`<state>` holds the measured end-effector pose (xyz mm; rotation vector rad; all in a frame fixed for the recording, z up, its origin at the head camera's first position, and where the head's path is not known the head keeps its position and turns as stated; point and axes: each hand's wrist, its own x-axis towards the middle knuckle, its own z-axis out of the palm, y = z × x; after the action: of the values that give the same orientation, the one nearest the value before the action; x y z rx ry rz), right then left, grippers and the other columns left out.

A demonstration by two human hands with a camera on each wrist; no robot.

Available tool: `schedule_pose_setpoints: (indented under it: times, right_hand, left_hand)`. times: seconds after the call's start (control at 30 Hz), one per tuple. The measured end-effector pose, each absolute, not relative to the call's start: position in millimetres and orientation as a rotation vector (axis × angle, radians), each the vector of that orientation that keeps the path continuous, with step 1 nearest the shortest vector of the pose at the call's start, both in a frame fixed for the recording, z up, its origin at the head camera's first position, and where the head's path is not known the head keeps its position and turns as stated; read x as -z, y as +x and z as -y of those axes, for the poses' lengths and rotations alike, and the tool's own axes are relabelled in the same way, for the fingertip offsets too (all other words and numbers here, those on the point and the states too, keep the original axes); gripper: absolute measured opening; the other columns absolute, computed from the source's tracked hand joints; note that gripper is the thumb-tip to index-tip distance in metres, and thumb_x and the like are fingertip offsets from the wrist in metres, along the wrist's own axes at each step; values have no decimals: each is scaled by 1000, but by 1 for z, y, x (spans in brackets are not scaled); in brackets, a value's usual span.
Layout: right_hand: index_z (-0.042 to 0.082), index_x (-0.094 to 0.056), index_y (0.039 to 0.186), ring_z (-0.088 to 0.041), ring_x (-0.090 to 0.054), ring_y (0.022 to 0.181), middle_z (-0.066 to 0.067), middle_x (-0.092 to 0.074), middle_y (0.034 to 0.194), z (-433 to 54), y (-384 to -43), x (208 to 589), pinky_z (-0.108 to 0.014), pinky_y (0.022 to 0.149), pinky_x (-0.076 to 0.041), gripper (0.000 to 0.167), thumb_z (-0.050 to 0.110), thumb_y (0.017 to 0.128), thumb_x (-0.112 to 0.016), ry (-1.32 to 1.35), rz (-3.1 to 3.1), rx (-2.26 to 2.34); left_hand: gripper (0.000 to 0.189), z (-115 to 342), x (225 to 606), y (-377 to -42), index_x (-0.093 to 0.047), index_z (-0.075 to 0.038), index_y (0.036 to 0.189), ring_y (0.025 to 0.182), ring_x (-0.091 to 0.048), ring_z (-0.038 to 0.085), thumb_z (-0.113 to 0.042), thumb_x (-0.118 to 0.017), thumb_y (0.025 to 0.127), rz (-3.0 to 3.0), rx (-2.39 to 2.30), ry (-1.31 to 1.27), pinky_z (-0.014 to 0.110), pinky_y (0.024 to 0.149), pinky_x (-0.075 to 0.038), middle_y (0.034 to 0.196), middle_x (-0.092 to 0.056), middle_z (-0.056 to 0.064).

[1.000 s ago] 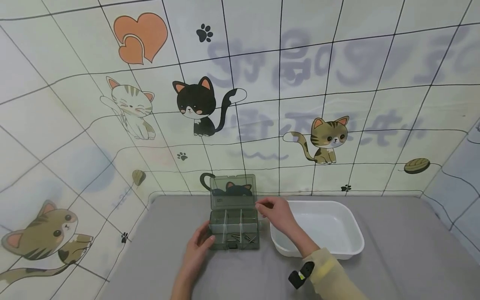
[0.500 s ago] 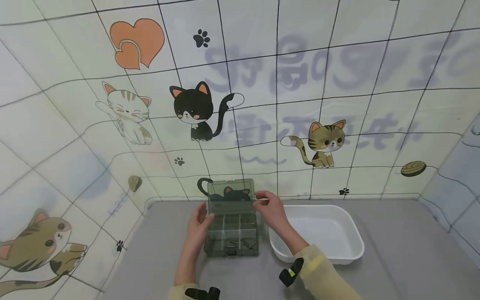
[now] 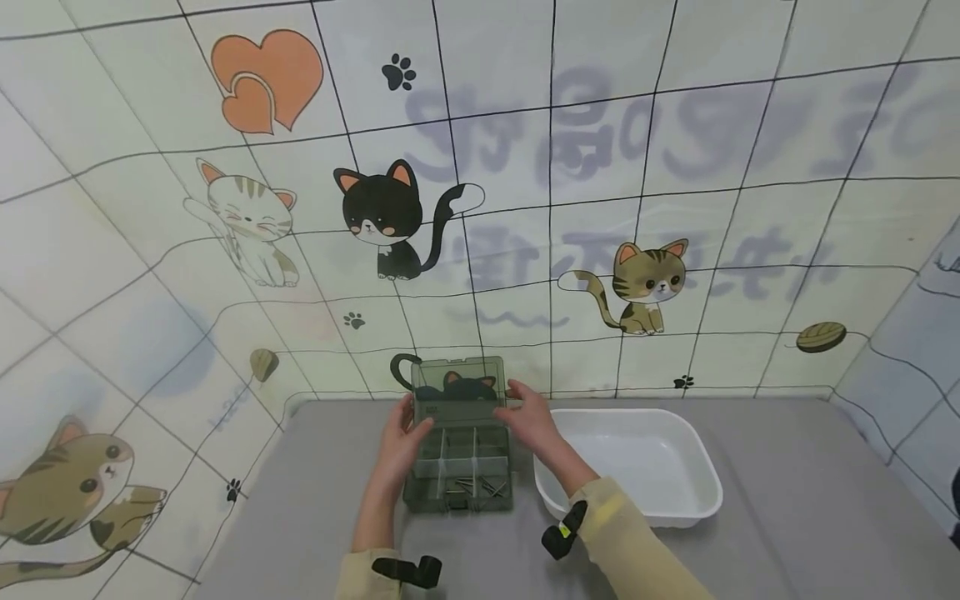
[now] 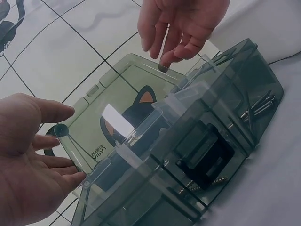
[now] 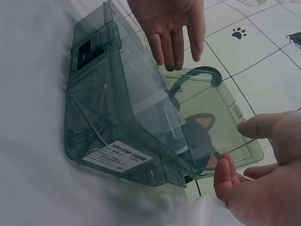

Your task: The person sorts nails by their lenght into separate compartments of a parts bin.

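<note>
A translucent green compartment box stands on the grey table, its hinged lid raised upright at the back. My left hand is at the lid's left edge, fingers loosely bent, with fingertips close to the lower corner in the left wrist view. On the opposite side, my right hand has its thumb by the lid's edge and its other fingers loosely spread. Contact with the lid is hard to tell for some fingers. Several metal screws lie in the front compartments. A black latch is on the front wall.
A white rectangular tray stands right of the box, partly behind the right forearm. A white gridded curtain with printed cats rises behind the table. Black wrist cameras are strapped at both sleeves.
My left hand has moved up from the box's front left side to the lid's left edge. The right hand stays beside the lid and has shifted slightly. The lid remains raised.
</note>
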<state>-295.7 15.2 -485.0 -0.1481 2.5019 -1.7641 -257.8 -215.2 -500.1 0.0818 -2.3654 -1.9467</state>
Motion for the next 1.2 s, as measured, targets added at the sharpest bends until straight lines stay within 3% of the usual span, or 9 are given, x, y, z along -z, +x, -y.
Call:
schedule_pose_setpoints:
  times: [0.47, 0.7, 0.87, 1.0, 1.2]
  right_hand:
    - [-7, -41, 149, -40, -61, 114, -28, -50, 136, -15, -294, 484, -48, 84, -58, 68, 12, 92, -73, -239, -2480, 1755]
    - [-5, -43, 145, -37, -62, 111, -25, -51, 134, -20, -288, 485, -48, 83, -58, 69, 14, 88, -78, -305, -2488, 1760]
    - [-5, -44, 143, -37, -63, 111, -26, -52, 136, -22, -281, 481, -46, 81, -59, 62, 7, 89, -73, -387, -2479, 1767]
    - [-5, -46, 141, -36, -64, 112, -25, -54, 137, -25, -277, 482, -43, 83, -59, 55, 0, 89, -66, -398, -2476, 1759]
    - [-3, -51, 140, -38, -64, 115, -24, -59, 135, -29, -271, 484, -47, 88, -58, 43, 0, 98, -59, -365, -2533, 1738]
  left_hand:
    - [82, 220, 507, -250, -7, 1, 163, 153, -16, 43, -6, -61, 102, 2298, 2014, 42, 51, 123, -24, 166, -14, 28]
    - [89, 224, 508, -249, -8, -17, 167, 152, -16, 42, -10, -66, 100, 2346, 1981, 19, 55, 122, -25, 155, -17, 26]
    - [75, 232, 505, -243, -15, -18, 165, 151, -21, 41, -17, -60, 105, 2347, 1940, -5, 62, 119, -27, 161, -13, 22]
    - [66, 235, 499, -235, -16, -17, 163, 152, -22, 41, -23, -53, 109, 2335, 1968, -21, 61, 119, -27, 167, -10, 18]
    - [67, 231, 492, -228, -14, -33, 165, 150, -28, 42, -34, -52, 110, 2384, 1919, -61, 64, 116, -30, 165, -21, 16]
